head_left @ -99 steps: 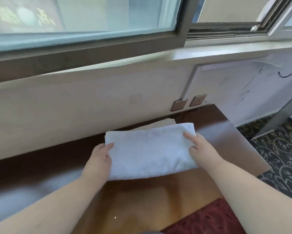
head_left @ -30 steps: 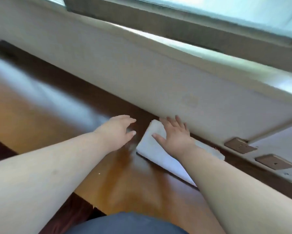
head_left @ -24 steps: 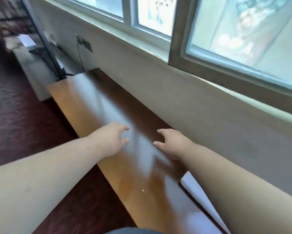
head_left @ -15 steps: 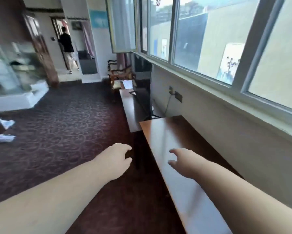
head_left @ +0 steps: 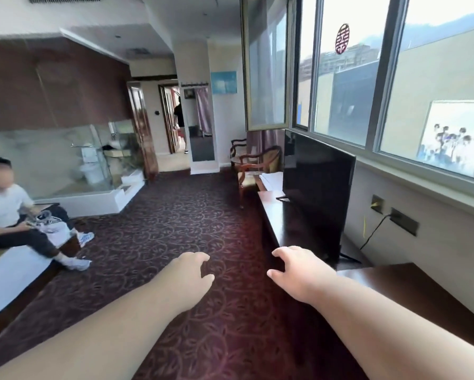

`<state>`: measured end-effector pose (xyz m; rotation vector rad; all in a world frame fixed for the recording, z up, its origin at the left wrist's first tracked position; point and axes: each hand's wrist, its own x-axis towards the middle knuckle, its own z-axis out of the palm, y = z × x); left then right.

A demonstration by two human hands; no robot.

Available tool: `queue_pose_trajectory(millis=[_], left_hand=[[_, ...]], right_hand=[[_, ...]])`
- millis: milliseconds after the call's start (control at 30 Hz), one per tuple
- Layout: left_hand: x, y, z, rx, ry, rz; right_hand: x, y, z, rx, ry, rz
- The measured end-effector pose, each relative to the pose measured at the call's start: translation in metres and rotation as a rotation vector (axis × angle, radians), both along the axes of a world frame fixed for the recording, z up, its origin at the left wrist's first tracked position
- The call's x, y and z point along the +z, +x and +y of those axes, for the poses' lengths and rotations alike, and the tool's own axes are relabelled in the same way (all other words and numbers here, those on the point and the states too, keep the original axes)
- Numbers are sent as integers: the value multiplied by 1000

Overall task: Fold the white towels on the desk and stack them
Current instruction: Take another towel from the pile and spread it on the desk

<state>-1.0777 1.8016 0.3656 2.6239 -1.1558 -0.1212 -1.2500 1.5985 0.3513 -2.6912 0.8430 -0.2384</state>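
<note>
Two empty hands, left (head_left: 187,275) and right (head_left: 298,272), hover above one carpet (head_left: 175,229).

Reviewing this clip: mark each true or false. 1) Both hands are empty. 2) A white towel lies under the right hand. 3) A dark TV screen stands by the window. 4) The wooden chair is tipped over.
1) True: left hand and right hand hold nothing.
2) False: no towel is in view; the right hand is over the carpet.
3) True: the TV screen stands there.
4) False: the wooden chair is upright.
</note>
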Motion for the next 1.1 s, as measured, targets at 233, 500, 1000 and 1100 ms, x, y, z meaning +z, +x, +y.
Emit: queue_pose_trajectory(millis=[233, 500, 1000, 1100], left_hand=[[-31, 140, -126, 74, -35, 15], [-38, 302, -254, 170, -22, 105], [-84, 684, -511, -83, 90, 40], [-90, 741, -568, -130, 141, 57]], right_hand=[[-31, 167, -155, 25, -15, 10], [-25, 356, -287, 9, 75, 67], [-95, 689, -489, -159, 55, 138], [-105, 740, -538, -232, 87, 106]])
